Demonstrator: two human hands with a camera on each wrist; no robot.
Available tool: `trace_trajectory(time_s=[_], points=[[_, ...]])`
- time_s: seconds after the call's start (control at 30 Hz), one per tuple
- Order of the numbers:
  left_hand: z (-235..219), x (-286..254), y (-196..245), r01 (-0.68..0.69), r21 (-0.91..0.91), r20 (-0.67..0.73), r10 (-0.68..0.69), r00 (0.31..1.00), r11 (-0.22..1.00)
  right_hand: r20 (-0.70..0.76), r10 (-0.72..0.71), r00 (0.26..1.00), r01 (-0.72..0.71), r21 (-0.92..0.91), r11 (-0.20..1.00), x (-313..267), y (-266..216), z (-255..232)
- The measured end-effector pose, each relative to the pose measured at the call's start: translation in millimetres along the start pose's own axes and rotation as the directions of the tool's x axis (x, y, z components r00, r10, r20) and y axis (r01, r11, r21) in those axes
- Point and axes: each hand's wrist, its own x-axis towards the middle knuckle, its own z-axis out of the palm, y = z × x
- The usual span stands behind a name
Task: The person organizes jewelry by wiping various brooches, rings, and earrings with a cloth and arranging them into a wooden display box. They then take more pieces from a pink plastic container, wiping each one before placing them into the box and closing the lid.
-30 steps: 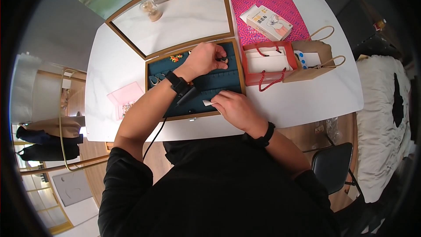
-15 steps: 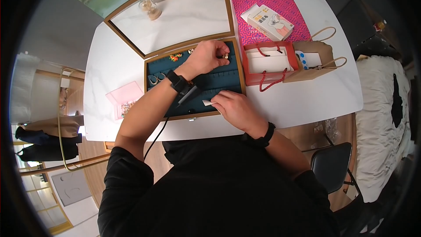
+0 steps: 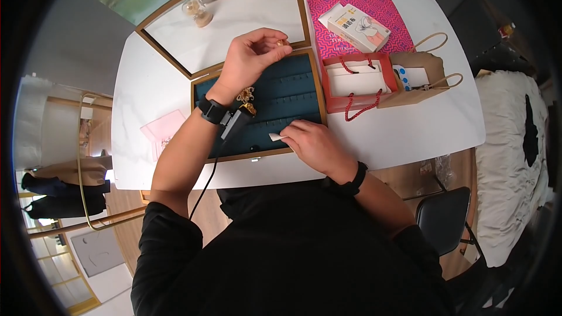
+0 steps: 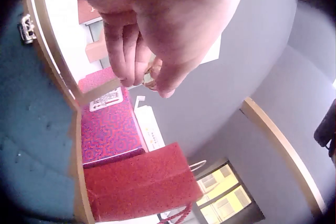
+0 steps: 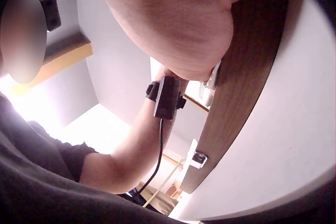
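A pink box [image 3: 163,124] lies left of the left hand [image 3: 249,61], whose fingertips pinch a small gold-coloured piece [image 3: 283,43] near the raised lid [image 3: 234,20]. Rightward and nearer, the right hand [image 3: 316,143] holds a white cloth [image 3: 275,137]; a red bag [image 3: 338,104] stands farther right.

White box [image 3: 358,28] showing Chinese characters, apparently 清洁布! Pink patterned package [image 3: 393,20]: "TOO", other letters blurred, plus QR code [image 4: 106,99]!

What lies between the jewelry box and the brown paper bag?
In the head view, a red bag stands between the jewelry box and brown paper bag.
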Motion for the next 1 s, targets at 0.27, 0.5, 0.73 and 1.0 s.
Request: trace_trajectory(time_s=[0.27, 0.5, 0.73, 1.0], points=[[-12.0, -48.3, 9.5, 0.096, 0.162, 0.112, -0.115, 0.987, 0.982, 0.008, -0.027, 1.0, 0.028, -0.025, 0.999, -0.7, 6.3, 4.6], [-18.1, -90.8, 2.2, 0.401, -0.156, 0.104, -0.389, 0.916, 0.903, -0.015, 0.027, 1.0, -0.027, 0.021, 0.999, 1.5, 3.2, 3.8], [-30.1, -76.5, 2.4, 0.364, -0.102, 0.135, -0.349, 0.927, 0.926, 0.059, 0.106, 0.993, -0.109, 0.036, 0.993, 8.1, -3.8, -5.4], [-18.5, -25.7, -19.9, 0.415, 0.194, 0.131, -0.443, 0.887, 0.889, 0.075, 0.14, 0.987, -0.142, 0.023, 0.99, 6.3, -5.5, -4.9]])
